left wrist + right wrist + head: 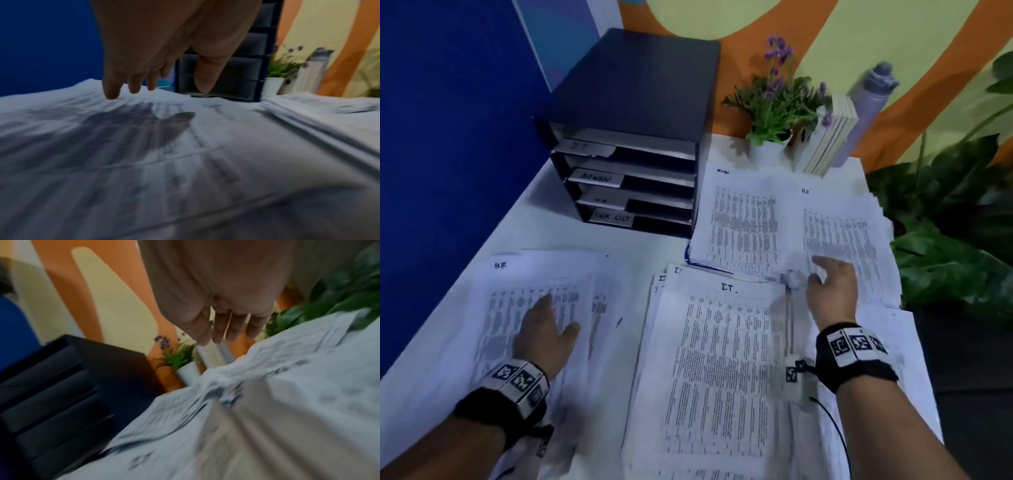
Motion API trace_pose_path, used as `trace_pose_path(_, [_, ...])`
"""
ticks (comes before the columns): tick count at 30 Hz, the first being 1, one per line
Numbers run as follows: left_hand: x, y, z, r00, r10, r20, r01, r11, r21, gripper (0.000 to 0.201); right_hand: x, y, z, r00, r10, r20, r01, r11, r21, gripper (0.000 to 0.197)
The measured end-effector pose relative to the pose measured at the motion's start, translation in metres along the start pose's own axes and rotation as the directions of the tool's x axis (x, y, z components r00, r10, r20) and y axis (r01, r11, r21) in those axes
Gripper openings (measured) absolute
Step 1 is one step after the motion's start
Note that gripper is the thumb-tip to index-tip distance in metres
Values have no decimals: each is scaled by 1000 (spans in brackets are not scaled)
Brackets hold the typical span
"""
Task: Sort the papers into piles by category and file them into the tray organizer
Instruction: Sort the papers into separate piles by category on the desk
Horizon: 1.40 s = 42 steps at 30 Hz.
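Looking down from the head view, the left hand (pixel 541 330) lay flat with fingers spread on the HR pile (pixel 524 308) at lower left, probably to steady it, while the right hand (pixel 830 289) reached, fingers relaxed and holding nothing, over a second HR sheet (pixel 842 233) at right. The IT pile (pixel 722 359) sat centre, the tray organizer (pixel 633 154) at upper left on the surface (pixel 544 226). The left wrist view showed straight fingers (pixel 111 91) meeting paper. The right wrist view showed fingers (pixel 220 327) extended, empty, above the sheets.
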<state>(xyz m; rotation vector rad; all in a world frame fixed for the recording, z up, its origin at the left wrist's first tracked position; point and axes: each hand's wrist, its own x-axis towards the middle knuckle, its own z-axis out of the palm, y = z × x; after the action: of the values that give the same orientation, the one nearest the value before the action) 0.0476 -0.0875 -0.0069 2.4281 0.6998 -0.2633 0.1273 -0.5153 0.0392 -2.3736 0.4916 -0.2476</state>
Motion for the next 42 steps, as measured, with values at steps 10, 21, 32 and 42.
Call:
trace_pose_path(10, [27, -113, -55, 952, -306, -27, 306, 937, 170, 85, -163, -101, 120, 867, -93, 490, -30, 971, 238, 25])
trace_pose_path(21, [18, -127, -60, 991, -101, 88, 85, 982, 168, 106, -234, -156, 179, 754, -72, 653, 86, 996, 10, 46])
trace_pose_path(32, [11, -108, -63, 985, 171, -5, -171, 979, -110, 34, -224, -158, 180, 855, 79, 513, -128, 990, 60, 60])
trace_pose_path(42, [27, -112, -59, 974, -22, 223, 142, 831, -538, 43, -227, -131, 164, 894, 208, 396, -221, 975, -13, 16])
